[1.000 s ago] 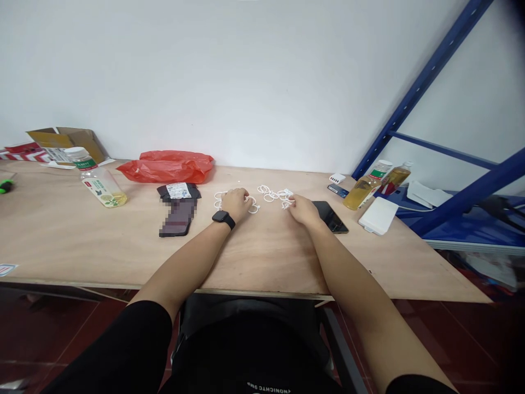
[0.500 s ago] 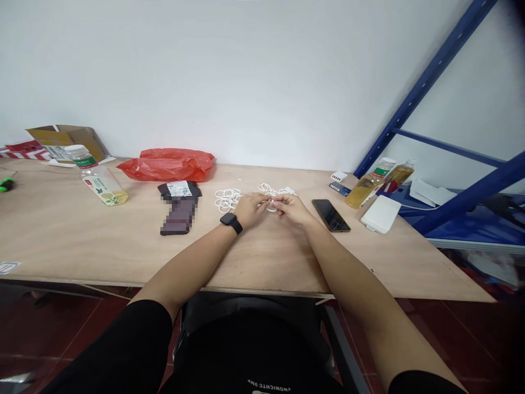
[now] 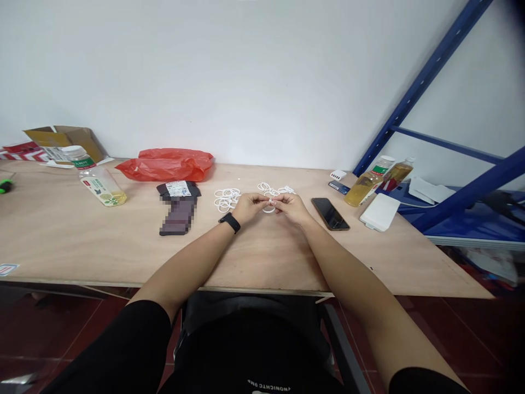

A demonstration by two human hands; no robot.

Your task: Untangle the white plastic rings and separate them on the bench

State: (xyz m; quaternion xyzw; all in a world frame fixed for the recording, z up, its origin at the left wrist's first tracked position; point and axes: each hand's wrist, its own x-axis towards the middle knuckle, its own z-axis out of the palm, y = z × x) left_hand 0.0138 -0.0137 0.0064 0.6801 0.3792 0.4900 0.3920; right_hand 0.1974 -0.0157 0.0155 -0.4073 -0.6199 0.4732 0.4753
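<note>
My left hand (image 3: 251, 207) and my right hand (image 3: 290, 208) meet fingertip to fingertip above the table. Both pinch a thin white ring (image 3: 269, 210), whose loop hangs below the fingers; its exact kind is too small to tell. Left of my left hand lies a loose pile of similar white rings (image 3: 223, 207). Behind my hands, more white rings (image 3: 263, 187) are spread out, partly hidden by my fingers. A black watch sits on my left wrist.
A phone (image 3: 330, 213), a white case (image 3: 380, 212) and a bottle of yellow liquid (image 3: 363, 189) stand or lie to the right. On the left are a dark packet (image 3: 178, 213), a red plastic bag (image 3: 168, 166), another bottle (image 3: 102, 186) and a cardboard box (image 3: 80, 141).
My left hand's fingers have bent inward, and both hands' fingertips now meet in a pinch on the white ring. The view has shifted slightly; the piles look unchanged.
</note>
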